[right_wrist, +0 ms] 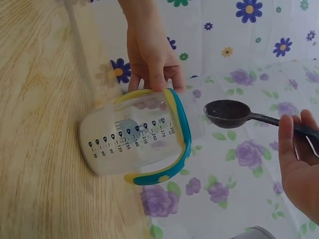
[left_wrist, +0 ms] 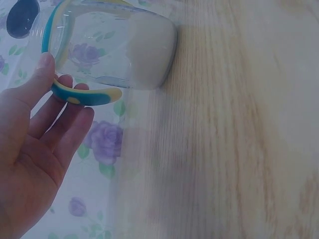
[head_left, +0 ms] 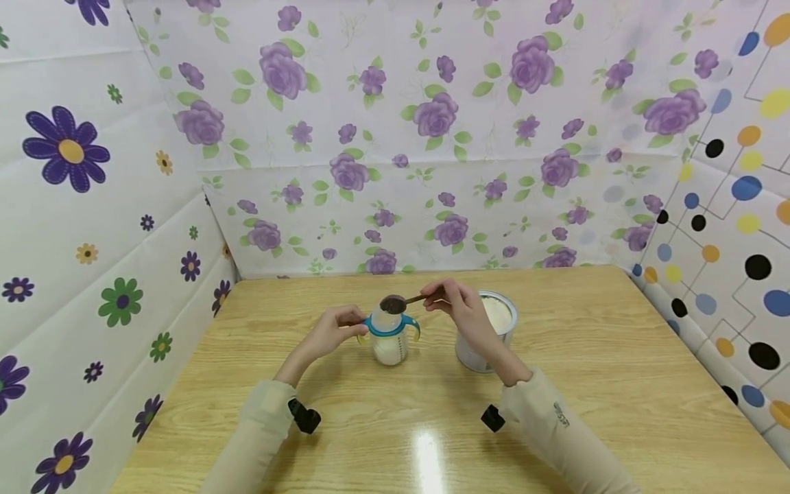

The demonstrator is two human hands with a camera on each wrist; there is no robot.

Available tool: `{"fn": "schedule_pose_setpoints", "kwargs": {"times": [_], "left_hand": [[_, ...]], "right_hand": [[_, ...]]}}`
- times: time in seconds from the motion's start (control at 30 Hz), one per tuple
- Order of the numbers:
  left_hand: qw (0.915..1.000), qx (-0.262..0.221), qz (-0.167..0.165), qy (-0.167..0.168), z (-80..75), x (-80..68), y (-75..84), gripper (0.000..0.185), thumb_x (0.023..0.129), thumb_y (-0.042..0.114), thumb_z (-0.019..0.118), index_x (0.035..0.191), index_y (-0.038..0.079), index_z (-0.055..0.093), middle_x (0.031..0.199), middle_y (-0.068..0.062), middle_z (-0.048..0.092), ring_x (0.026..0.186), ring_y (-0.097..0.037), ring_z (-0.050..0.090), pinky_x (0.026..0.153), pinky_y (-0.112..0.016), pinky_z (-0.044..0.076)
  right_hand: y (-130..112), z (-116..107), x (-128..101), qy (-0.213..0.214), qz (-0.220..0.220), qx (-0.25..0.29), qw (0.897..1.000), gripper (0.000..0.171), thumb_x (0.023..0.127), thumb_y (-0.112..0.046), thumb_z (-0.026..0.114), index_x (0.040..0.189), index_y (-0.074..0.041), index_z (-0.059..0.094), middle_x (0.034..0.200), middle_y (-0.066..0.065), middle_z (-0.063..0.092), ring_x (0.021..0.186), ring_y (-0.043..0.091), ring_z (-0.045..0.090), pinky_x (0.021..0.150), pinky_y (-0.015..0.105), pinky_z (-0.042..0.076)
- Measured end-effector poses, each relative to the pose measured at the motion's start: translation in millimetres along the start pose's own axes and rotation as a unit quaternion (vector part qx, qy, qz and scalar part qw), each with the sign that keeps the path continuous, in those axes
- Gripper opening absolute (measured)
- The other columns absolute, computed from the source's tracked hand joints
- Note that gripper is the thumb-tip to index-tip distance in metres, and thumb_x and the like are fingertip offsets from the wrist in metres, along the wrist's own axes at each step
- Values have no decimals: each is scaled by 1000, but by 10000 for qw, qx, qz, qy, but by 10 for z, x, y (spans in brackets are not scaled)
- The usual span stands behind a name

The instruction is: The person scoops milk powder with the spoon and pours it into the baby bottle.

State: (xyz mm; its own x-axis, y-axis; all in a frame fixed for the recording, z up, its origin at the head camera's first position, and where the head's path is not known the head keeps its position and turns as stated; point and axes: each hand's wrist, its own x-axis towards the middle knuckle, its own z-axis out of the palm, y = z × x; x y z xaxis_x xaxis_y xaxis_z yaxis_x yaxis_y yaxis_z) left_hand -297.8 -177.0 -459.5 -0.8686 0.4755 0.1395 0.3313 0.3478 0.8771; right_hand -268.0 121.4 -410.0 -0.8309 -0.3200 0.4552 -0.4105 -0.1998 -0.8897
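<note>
We hold the scoop [head_left: 395,303] in our right hand [head_left: 459,309], fingers pinching the handle's far-right end, its bowl right over the mouth of the baby bottle [head_left: 390,336]. The bottle stands upright mid-table, our left hand [head_left: 333,331] curled on its left handle. The tin [head_left: 494,329] stands just right.

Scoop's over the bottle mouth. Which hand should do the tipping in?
Right. The right hand already holds the scoop at the open top of the bottle. The left hand grips the bottle's handle, likely steadying it.
</note>
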Motion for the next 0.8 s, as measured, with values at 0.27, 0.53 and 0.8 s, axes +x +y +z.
{"fn": "schedule_pose_setpoints", "kwargs": {"times": [0.27, 0.53, 0.8], "left_hand": [[10000, 57, 39, 55, 26, -1, -14, 13, 91, 16, 67, 101, 8, 67, 99, -16, 70, 89, -28, 68, 81, -56, 52], [9999, 104, 50, 95, 36, -8, -23, 10, 92, 10, 65, 102, 7, 66, 101, -18, 70, 89, -23, 68, 82, -55, 52], [9998, 95, 183, 54, 19, 0, -17, 10, 92, 8, 65, 102, 7, 66, 101, -19, 69, 88, -22, 68, 80, -53, 53]], "right_hand": [[32, -61, 19, 691, 54, 441, 9966, 45, 107, -33, 32, 101, 1, 62, 100, -2, 67, 81, 8, 66, 76, 19, 56], [64, -75, 9, 1124, 121, 652, 9915, 50, 105, -40, 35, 100, 2, 62, 98, 5, 65, 79, 9, 65, 74, 19, 56], [-10, -173, 35, 1743, 308, 793, 9810, 52, 102, -48, 33, 96, -2, 59, 96, 2, 61, 78, 9, 61, 72, 17, 54]]}}
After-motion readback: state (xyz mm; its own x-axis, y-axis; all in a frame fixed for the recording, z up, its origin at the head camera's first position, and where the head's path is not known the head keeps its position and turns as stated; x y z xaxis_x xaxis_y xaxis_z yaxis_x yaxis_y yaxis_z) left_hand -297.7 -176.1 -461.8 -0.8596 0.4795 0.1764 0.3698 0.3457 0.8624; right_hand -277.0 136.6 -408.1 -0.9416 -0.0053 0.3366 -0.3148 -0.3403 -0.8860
